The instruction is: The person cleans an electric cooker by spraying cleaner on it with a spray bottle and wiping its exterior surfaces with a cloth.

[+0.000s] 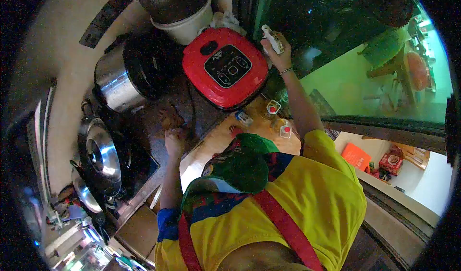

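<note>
My right hand (279, 55) is closed round a crumpled white cloth (273, 39) with dark smudges on it, and it is raised beside the right edge of a red rice cooker (228, 69). The cooker has a black control panel and a shut lid. On the dark countertop (204, 120), in shadow, rests my left hand (172, 132), below the steel pot-like cooker. Its fingers are too dark to make out. Between my arms lie small clear containers with red centres (272, 109) and a small blue-and-white item (243, 118).
A steel electric cooker (120, 76) stands at the left, with a pan lid (101, 156) below it. Behind the red cooker is a black-and-white appliance (180, 12). A dark glass pane (312, 36) rises at the right. A power strip (108, 16) is on the wall.
</note>
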Action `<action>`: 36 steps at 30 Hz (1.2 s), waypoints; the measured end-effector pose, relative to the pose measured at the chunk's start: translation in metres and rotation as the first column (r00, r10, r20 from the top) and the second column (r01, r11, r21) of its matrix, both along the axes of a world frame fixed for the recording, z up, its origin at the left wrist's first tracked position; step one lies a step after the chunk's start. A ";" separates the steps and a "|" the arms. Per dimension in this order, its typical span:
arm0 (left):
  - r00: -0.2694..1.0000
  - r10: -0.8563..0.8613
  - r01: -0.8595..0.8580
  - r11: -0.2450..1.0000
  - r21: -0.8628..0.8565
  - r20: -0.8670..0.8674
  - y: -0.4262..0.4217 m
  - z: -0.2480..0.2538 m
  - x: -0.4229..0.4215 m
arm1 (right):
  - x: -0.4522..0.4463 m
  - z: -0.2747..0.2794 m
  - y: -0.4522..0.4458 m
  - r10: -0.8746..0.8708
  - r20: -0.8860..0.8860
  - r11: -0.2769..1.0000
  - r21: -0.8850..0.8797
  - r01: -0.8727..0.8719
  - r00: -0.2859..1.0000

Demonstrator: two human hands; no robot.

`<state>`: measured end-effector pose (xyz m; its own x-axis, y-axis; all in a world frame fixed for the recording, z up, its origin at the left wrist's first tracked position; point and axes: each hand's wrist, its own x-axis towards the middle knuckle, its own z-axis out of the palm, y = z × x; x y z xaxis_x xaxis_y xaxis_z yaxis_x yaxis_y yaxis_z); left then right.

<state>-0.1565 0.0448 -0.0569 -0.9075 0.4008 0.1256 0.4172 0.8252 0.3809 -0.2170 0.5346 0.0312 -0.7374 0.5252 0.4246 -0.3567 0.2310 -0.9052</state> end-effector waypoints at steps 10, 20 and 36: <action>0.926 0.317 -0.350 0.925 0.150 0.205 0.006 0.078 -0.015 | 0.007 -0.013 -0.003 -0.027 0.252 0.994 0.107 -0.001 0.967; 0.957 0.286 -0.243 0.720 0.650 0.041 -0.030 0.105 -0.020 | 0.109 0.037 -0.048 -0.630 -0.051 0.714 0.356 0.603 0.775; 0.952 0.297 -0.272 0.714 0.645 0.073 -0.092 0.141 -0.012 | 0.019 0.056 -0.322 0.561 0.707 0.407 0.218 -0.887 0.431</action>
<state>-0.1682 -0.0477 0.0841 -0.9555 -0.0631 0.2882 0.2260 0.4715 0.8524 -0.1982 0.2124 0.0876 -0.8539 -0.5061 -0.1211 -0.2091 0.5467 -0.8108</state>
